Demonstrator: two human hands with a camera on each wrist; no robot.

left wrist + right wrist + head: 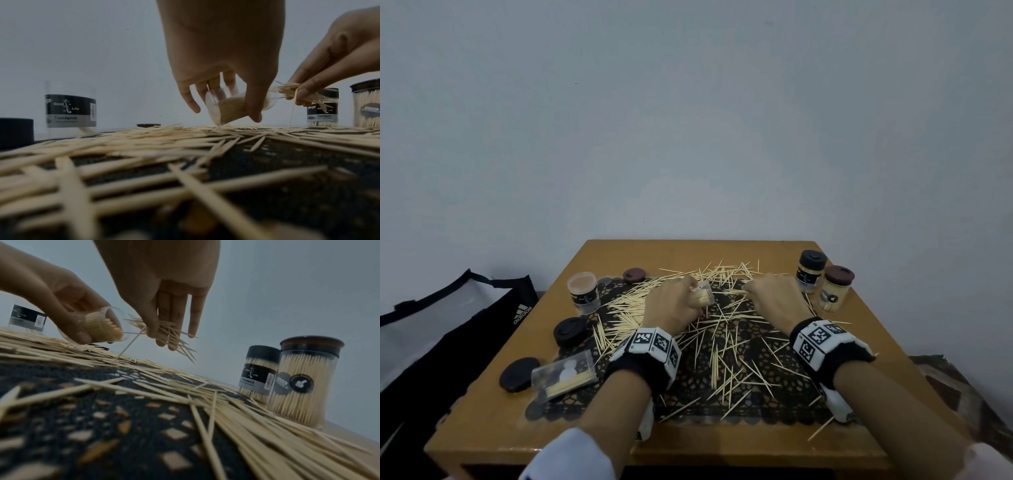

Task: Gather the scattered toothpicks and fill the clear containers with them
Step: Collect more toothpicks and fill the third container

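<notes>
The clear container (236,107) is a small round plastic tub, tilted on its side just above the surface, its mouth towards the right and its flat base to the left; it is partly packed with pale wooden sticks lying along its long axis; the left hand (671,305) has its grip curled round the tub, thumb on the near side and fingers behind it; just right of the mouth the right hand (774,294) pinches a loose bundle of toothpicks (164,332) between thumb and fingers, the points fanning out unevenly, the bundle's long axis running left to right; one stick slants down from the bundle to the pile below; the scattered toothpicks (722,346), thin and sharp-ended, lie criss-cross over a black lace-patterned mat (774,401) on the brown wooden surface (722,452); far right stand two full capped jars (822,284); at the left an open labelled jar (583,293), and loose dark round lids (568,330).
</notes>
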